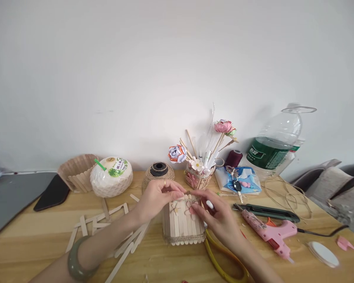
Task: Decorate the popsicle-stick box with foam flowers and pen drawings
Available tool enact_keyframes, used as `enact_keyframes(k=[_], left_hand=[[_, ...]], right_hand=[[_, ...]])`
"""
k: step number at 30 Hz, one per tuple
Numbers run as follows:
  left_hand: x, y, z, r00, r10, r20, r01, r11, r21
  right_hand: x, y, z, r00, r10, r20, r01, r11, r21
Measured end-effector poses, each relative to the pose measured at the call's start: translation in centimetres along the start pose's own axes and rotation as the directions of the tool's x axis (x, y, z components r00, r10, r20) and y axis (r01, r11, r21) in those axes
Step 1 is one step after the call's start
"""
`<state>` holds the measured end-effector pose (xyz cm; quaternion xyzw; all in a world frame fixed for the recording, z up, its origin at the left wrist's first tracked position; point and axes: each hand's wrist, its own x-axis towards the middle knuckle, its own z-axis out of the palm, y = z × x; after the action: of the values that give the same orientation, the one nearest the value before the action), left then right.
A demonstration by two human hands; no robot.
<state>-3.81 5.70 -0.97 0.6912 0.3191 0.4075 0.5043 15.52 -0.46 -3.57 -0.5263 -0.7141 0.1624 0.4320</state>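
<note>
A small holder of upright craft sticks [181, 226] stands in front of me, with twine wound around its lower edge and flower-like decorations on its front. My left hand [159, 198] is closed at its top rim, thumb and fingers pinched together; what lies between them is too small to make out. My right hand [214, 212] grips the holder's right side, thumb on the front by a pink decoration and fingers along the rim. A white rounded tip [209, 204] pokes out between the right fingers. Behind the left hand is a twine spool [158, 173].
Loose craft sticks [124, 255] lie at left, near a wrapped coconut [112, 179]. Yellow-handled scissors [221, 263] lie under my right forearm. At right are a pink glue gun [279, 236], a green utility knife [268, 212] and a large bottle [271, 149]. Behind stands a flower pot [191, 179].
</note>
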Motion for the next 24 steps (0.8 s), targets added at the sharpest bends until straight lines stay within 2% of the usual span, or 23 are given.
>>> enact_keyframes(k=[6,9,11,13,15,17,19,22,24], left_hand=[[0.9,-0.4,-1.7,0.987,0.048,-0.154,-0.036,0.996,0.079],[1.1,-0.8,-2.2,0.987,0.026,-0.158,-0.005,0.991,0.135],[1.2,-0.8,-2.5,0.993,0.017,-0.121,0.002,0.988,0.157],[1.2,-0.4,-2.6,1.0,0.008,-0.03,-0.003,0.987,0.163],[1.1,0.1,-2.8,0.992,-0.021,0.125,0.001,0.987,0.158],[0.9,0.7,-2.9,0.95,-0.069,0.304,0.02,0.987,0.16],[0.7,1.0,-3.0,0.881,-0.129,0.454,0.044,0.98,0.193],[0.4,0.9,-2.8,0.809,-0.184,0.558,0.055,0.969,0.239],[0.4,0.7,-2.7,0.807,-0.177,0.563,0.051,0.971,0.233]], right_hand=[[-0.3,0.1,0.1,0.999,0.014,-0.029,-0.014,1.0,0.01],[-0.3,0.2,0.2,0.999,0.006,-0.044,-0.006,1.0,0.01],[-0.3,0.2,0.2,0.999,-0.006,-0.049,0.007,1.0,0.01],[-0.4,0.1,0.2,0.999,-0.012,-0.051,0.013,1.0,0.016],[-0.4,0.0,0.2,0.999,-0.001,-0.053,0.002,1.0,0.019],[-0.4,0.0,0.3,0.998,0.02,-0.056,-0.019,1.0,0.023],[-0.3,0.2,0.4,0.997,0.037,-0.061,-0.036,0.999,0.029],[-0.3,0.4,0.5,0.997,0.04,-0.071,-0.038,0.999,0.035],[-0.4,0.5,0.5,0.997,0.037,-0.07,-0.034,0.999,0.034]])
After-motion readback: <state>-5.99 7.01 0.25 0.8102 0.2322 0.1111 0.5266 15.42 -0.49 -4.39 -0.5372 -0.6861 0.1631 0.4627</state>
